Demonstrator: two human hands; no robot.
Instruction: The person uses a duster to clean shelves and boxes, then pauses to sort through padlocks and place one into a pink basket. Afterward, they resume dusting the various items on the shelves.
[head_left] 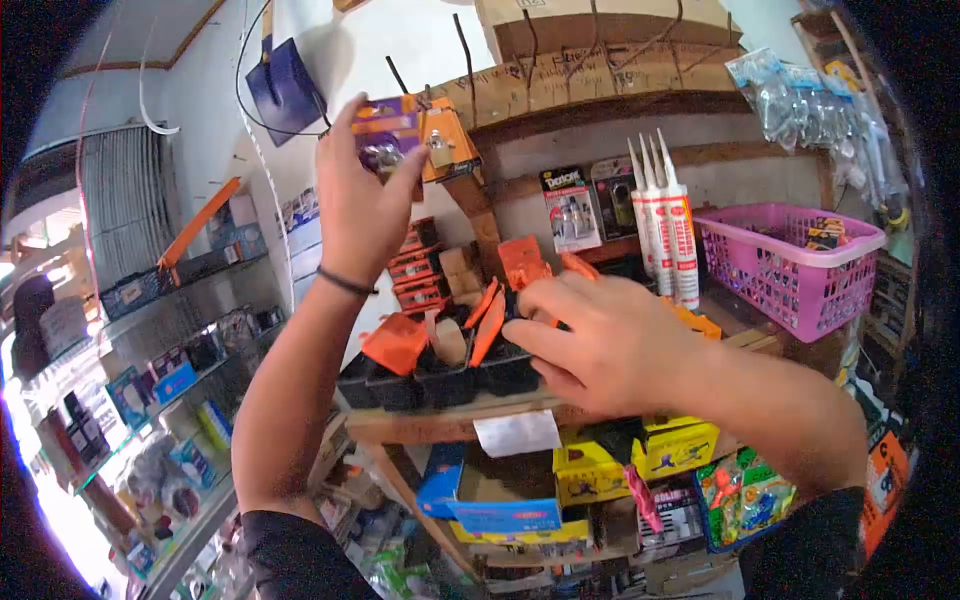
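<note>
My left hand (365,205) is raised, its thumb and fingers closed around a small purple and orange package (388,125) in front of an orange box (447,138). Lower down, my right hand (605,340) reaches over a row of black bins (455,388), fingers curled together; what they hold, if anything, is hidden. Orange packets (400,343) stand up out of the bins, close to the right fingertips. A brown roundish piece (450,342) sits among them. Behind the bins lies a stack of orange boxes (418,272).
White sealant tubes (667,235) stand behind my right hand, beside a pink basket (775,265). Metal hooks (531,50) jut out above. A blue box (508,513) and yellow boxes (675,450) fill the shelf below. A glass display case (170,420) stands at left.
</note>
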